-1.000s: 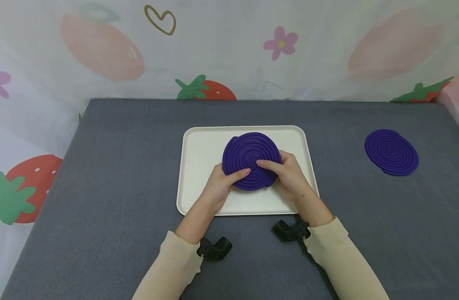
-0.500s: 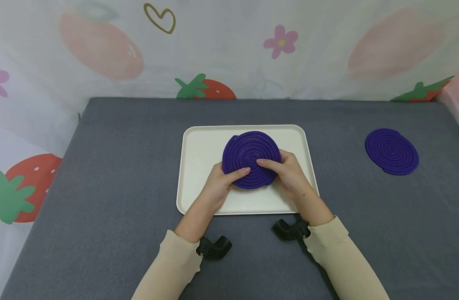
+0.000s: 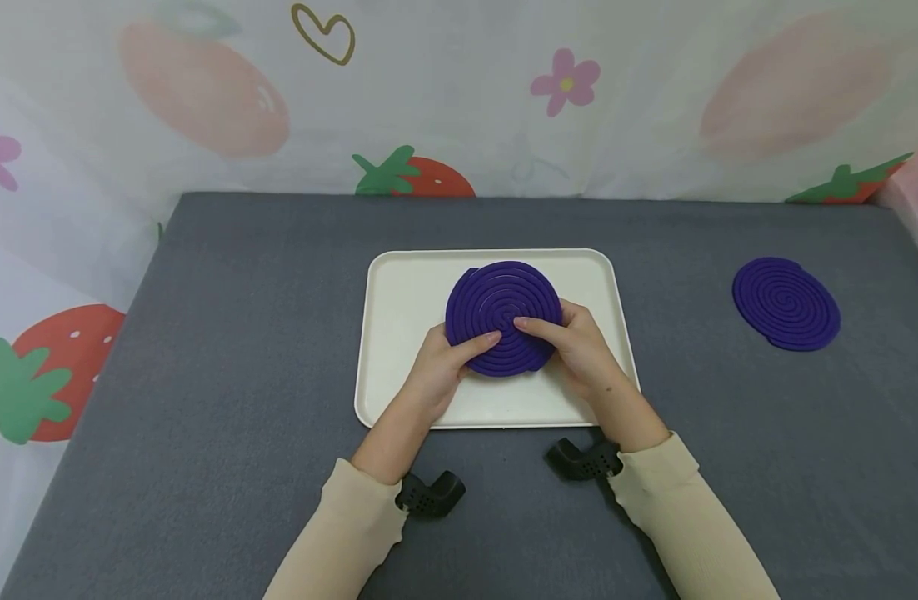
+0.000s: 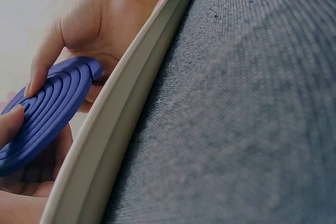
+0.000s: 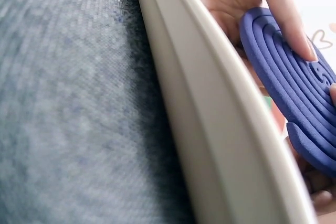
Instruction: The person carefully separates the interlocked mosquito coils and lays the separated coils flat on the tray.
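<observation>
A round purple spiral coaster (image 3: 496, 292), grooved from its centre outward, is held between both hands over the white tray (image 3: 399, 333). My left hand (image 3: 435, 371) pinches its lower left side, thumb on top and fingers beneath. On the lower right side my right hand (image 3: 585, 354) does the same, its thumb near the spiral's centre. In the left wrist view the coaster (image 4: 58, 95) tilts above the tray's rim (image 4: 113, 119). The right wrist view shows the stepped outer end of the coaster (image 5: 278, 72); the fingers below are mostly hidden.
A second purple spiral coaster (image 3: 786, 304) lies flat on the grey cloth-covered table (image 3: 241, 350) to the right of the tray. Behind the table hangs a white curtain (image 3: 459, 83) printed with strawberries and flowers. A pink object (image 3: 916, 200) shows at the far right edge.
The hands keep the same hold on the coaster, and nothing on the table has moved. Only the head view shifts very slightly.
</observation>
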A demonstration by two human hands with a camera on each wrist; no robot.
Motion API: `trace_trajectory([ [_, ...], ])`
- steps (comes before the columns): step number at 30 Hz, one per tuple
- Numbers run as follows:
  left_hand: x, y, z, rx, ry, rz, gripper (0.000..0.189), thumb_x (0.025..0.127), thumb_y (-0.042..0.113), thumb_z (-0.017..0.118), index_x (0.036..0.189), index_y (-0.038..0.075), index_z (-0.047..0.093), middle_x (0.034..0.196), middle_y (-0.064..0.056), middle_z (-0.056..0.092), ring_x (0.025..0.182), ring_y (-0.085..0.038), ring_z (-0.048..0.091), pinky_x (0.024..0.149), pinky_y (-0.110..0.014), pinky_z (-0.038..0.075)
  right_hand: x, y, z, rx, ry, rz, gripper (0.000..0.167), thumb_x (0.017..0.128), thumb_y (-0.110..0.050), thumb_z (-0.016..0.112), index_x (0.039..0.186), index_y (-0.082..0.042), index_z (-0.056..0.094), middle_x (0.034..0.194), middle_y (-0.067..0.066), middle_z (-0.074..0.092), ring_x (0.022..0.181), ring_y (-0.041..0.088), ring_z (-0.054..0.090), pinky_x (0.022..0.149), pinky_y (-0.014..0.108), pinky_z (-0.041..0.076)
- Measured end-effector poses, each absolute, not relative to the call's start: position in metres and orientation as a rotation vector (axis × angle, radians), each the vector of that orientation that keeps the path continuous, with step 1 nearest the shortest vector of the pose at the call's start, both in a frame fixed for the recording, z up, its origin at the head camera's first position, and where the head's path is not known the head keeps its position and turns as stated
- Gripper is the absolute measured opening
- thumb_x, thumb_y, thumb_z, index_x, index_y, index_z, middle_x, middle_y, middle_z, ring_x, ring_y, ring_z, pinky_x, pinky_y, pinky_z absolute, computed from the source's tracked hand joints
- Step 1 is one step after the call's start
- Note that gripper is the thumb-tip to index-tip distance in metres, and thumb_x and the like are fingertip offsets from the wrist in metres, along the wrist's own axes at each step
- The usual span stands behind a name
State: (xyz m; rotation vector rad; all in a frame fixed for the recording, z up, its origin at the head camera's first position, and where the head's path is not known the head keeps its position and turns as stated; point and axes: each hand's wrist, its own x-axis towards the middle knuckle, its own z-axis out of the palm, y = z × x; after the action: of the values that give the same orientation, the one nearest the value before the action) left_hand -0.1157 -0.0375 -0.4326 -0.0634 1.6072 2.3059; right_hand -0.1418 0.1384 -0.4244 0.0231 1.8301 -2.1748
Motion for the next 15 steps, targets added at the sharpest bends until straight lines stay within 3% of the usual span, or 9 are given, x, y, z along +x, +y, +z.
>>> trace_trajectory([
  [10,-0.1157,-0.0362,-0.4325,0.01,1.623,2.301,0.058,0.085,-0.008,0.059,0.138,-0.006,0.036,0.134,-0.023,0.047,0.116,-0.024,0.053,0.097,-0.032,0.046,-0.1432,0.141,-0.4273,0.033,1.787,-2.175,0.021,0.087,-0.001,0.058,0.107,0.002,0.059,0.089,-0.004,0.066,0.083,0.009,0.063,0.074,0.021,0.053],
  [15,-0.116,-0.0372,-0.432,0.001,1.613,2.292,0.056,0.085,-0.007,0.058,0.137,-0.007,0.037,0.132,-0.022,0.048,0.112,-0.021,0.055,0.096,-0.03,0.046,-0.1435,0.1421,-0.4267,0.022,1.732,-2.188,0.016,0.09,-0.002,0.054,0.105,-0.001,0.059,0.089,-0.003,0.067,0.081,0.009,0.064,0.074,0.022,0.053],
])
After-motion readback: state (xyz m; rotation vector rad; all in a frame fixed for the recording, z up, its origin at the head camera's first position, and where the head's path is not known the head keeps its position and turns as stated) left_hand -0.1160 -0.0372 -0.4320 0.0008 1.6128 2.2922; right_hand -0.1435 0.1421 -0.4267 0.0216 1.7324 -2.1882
